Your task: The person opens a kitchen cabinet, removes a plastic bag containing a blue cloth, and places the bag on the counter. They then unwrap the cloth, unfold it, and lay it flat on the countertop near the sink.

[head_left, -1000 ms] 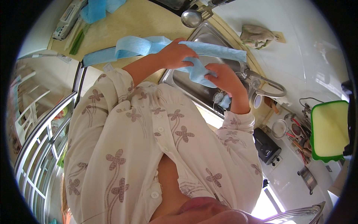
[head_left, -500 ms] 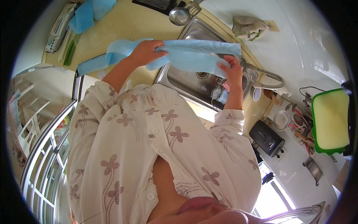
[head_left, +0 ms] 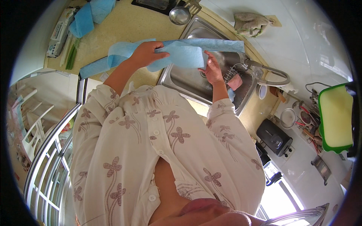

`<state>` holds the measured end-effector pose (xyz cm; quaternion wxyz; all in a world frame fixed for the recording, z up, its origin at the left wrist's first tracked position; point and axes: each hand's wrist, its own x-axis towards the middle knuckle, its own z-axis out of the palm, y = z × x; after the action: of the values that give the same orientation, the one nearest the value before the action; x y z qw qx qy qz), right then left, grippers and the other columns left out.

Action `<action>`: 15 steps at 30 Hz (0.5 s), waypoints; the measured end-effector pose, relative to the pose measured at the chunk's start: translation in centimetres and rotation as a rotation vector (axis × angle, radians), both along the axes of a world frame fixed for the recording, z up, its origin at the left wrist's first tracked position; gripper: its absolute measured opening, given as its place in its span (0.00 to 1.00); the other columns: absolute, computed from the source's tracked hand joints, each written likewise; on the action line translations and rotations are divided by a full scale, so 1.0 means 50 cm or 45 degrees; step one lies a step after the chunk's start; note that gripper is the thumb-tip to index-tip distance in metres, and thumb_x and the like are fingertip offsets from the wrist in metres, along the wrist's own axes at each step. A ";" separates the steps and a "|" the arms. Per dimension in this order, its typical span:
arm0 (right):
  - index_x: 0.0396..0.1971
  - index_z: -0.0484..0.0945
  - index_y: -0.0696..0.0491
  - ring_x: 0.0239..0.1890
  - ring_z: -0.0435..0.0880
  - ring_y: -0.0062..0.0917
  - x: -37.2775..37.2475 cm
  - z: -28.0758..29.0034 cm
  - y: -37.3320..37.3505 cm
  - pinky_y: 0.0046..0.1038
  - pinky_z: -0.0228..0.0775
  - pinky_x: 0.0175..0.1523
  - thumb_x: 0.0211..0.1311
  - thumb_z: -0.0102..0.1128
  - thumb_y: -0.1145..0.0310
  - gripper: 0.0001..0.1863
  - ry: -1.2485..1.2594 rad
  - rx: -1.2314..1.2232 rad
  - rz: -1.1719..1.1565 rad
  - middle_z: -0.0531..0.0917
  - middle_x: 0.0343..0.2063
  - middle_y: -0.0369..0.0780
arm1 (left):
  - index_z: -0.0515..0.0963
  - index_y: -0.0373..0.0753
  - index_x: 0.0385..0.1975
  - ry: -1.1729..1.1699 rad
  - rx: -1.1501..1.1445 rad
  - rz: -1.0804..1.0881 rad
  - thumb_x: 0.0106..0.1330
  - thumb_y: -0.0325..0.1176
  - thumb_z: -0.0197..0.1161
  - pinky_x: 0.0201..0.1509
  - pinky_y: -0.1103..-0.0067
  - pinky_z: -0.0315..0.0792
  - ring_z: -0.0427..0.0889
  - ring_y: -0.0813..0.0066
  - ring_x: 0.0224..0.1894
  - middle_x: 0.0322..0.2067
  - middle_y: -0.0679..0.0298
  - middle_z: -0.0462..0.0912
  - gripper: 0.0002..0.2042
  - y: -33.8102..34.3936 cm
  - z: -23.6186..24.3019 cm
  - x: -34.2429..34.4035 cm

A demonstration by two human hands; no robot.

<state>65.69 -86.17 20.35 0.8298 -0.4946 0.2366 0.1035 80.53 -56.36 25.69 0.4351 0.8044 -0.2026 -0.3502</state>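
Observation:
A thin light-blue cloth (head_left: 183, 56) hangs in loose folds between my hands, above the near part of the steel sink (head_left: 181, 80). My left hand (head_left: 147, 54) grips its middle, thumb on top. Beside the cloth's right end is my right hand (head_left: 212, 67), its fingers pinching the edge. Behind both hands a long blue strip (head_left: 222, 45) stretches across the sink; its left part lies on the counter. How the cloth joins the strip is partly hidden by my left hand.
A curved faucet (head_left: 277, 77) rises at the sink's right. In the sink sit a wire rack (head_left: 233, 72) and a pink sponge-like piece (head_left: 235, 82). A ladle (head_left: 180, 16) lies behind. More blue cloth (head_left: 83, 20), a white packet (head_left: 60, 34) and green onions (head_left: 71, 54) are at far left.
My right hand has moved left, toward my left hand, bringing the cloth's end with it. The cloth between them is now shorter and more folded. My left hand stays nearly in place.

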 end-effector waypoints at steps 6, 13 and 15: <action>0.56 0.70 0.48 0.46 0.77 0.20 0.034 -0.036 0.018 0.24 0.73 0.41 0.54 0.70 0.60 0.29 0.047 0.102 0.121 0.77 0.48 0.31 | 0.74 0.37 0.25 -0.283 -0.050 -0.043 0.54 0.45 0.70 0.29 0.73 0.66 0.71 0.68 0.23 0.21 0.61 0.75 0.18 0.015 -0.011 0.000; 0.36 0.78 0.51 0.33 0.80 0.20 0.071 -0.050 0.004 0.23 0.71 0.38 0.54 0.67 0.76 0.10 0.095 -0.047 -0.177 0.82 0.30 0.32 | 0.75 0.38 0.25 -0.151 0.198 -0.125 0.52 0.47 0.70 0.32 0.71 0.67 0.73 0.65 0.25 0.23 0.60 0.77 0.18 0.024 0.010 0.005; 0.34 0.77 0.51 0.33 0.80 0.21 0.074 -0.055 -0.020 0.23 0.72 0.37 0.54 0.68 0.76 0.09 0.060 -0.062 -0.301 0.82 0.29 0.33 | 0.77 0.40 0.29 -0.159 0.244 -0.183 0.51 0.48 0.70 0.32 0.71 0.68 0.75 0.64 0.26 0.25 0.60 0.79 0.18 0.025 0.013 0.008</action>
<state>69.38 -87.15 17.62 0.8181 -0.4809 0.3150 0.0108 80.91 -55.09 26.34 0.3164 0.8460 -0.2521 -0.3474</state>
